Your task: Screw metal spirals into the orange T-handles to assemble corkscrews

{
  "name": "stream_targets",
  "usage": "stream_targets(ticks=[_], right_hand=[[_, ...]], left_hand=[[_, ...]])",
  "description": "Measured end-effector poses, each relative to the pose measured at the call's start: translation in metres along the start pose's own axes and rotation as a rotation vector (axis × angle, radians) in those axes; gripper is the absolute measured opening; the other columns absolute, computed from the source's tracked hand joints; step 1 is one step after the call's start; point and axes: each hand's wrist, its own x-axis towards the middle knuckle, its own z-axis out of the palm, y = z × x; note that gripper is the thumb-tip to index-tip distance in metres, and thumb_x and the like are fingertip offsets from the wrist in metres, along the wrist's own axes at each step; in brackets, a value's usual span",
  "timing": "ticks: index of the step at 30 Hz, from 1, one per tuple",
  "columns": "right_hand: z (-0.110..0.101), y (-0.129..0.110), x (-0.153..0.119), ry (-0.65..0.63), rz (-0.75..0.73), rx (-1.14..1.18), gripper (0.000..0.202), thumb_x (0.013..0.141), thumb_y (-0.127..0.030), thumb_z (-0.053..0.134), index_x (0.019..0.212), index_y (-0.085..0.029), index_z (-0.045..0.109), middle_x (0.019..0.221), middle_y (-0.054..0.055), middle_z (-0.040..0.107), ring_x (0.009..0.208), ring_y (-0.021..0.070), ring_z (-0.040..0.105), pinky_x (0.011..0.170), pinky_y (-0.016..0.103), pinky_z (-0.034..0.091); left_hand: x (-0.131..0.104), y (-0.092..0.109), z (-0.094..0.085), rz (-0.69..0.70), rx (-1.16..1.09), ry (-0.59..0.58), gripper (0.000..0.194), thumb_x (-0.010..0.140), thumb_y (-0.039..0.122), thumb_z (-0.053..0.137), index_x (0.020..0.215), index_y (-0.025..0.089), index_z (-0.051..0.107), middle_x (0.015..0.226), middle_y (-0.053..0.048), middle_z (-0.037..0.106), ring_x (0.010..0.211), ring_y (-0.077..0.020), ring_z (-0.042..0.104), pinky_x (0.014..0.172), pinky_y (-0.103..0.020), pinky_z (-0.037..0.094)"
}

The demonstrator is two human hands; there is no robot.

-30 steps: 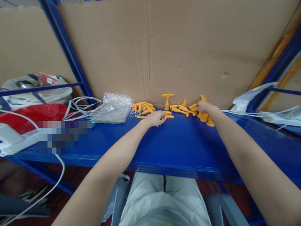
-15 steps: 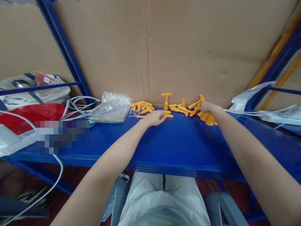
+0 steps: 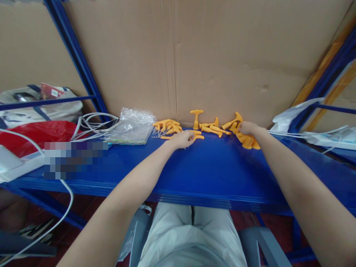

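Observation:
My left hand rests low over the table with its fingers curled around an orange plastic handle; the part inside the hand is hidden. Beside it on the left lies a heap of orange handles with thin metal ends pointing toward me. At the right, my right hand is closed at a fanned pile of orange handles, gripping one whose far part is covered by the fingers. Between the hands, an orange T-shaped handle stands upright, and several more lie near the cardboard.
A cardboard wall backs the blue table. Clear plastic bags, white cables and a red bag are at the left. White plastic and another cable lie at the right, by the blue frame post.
My right hand has shifted slightly right, and an orange handle that lay just left of it has moved in to the right pile. My left hand stays almost still.

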Motion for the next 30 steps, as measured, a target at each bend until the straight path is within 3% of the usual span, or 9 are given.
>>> stream_targets(ticks=[4,11,17,24,30], right_hand=[[-0.015,-0.016,-0.010,-0.086,0.106,-0.039,0.031,0.099,-0.031,0.051,0.111,-0.017,0.076,0.110,0.020,0.077,0.112,0.0327,0.072,0.091,0.041,0.057],[-0.028,-0.028,-0.021,-0.062,0.082,0.013,0.042,0.102,-0.023,0.042,0.133,-0.007,0.066,0.140,0.023,0.065,0.131,0.0318,0.062,0.107,0.040,0.048],[-0.033,-0.035,-0.034,0.061,0.052,0.040,0.049,0.101,-0.025,0.045,0.147,-0.013,0.055,0.149,0.020,0.058,0.134,0.0318,0.059,0.105,0.040,0.049],[-0.044,-0.058,-0.052,0.170,-0.102,0.144,0.053,0.094,-0.024,0.052,0.147,-0.017,0.056,0.144,0.016,0.062,0.131,0.0315,0.060,0.108,0.040,0.049],[-0.045,-0.090,-0.069,0.043,-0.210,0.222,0.052,0.089,-0.018,0.057,0.140,-0.021,0.064,0.129,0.011,0.073,0.117,0.0299,0.069,0.103,0.040,0.053]], left_hand=[[-0.001,0.001,-0.002,0.004,-0.006,-0.013,0.025,0.096,0.033,0.050,0.096,0.018,0.070,0.105,-0.009,0.075,0.096,-0.0219,0.070,0.087,-0.031,0.055],[-0.003,0.007,-0.007,-0.012,-0.004,-0.023,0.025,0.096,0.031,0.050,0.094,0.018,0.071,0.106,-0.009,0.076,0.093,-0.0214,0.070,0.086,-0.030,0.054],[-0.002,0.006,-0.009,-0.006,-0.015,-0.049,0.022,0.090,0.018,0.053,0.092,0.018,0.075,0.105,-0.007,0.078,0.095,-0.0225,0.071,0.086,-0.030,0.054],[-0.001,0.005,-0.009,-0.002,-0.004,-0.051,0.025,0.085,0.012,0.053,0.094,0.019,0.075,0.105,-0.007,0.079,0.096,-0.0223,0.071,0.087,-0.030,0.054],[-0.002,0.008,-0.011,-0.036,0.026,-0.067,0.022,0.086,0.014,0.055,0.095,0.018,0.075,0.102,-0.007,0.078,0.092,-0.0218,0.072,0.083,-0.028,0.053]])
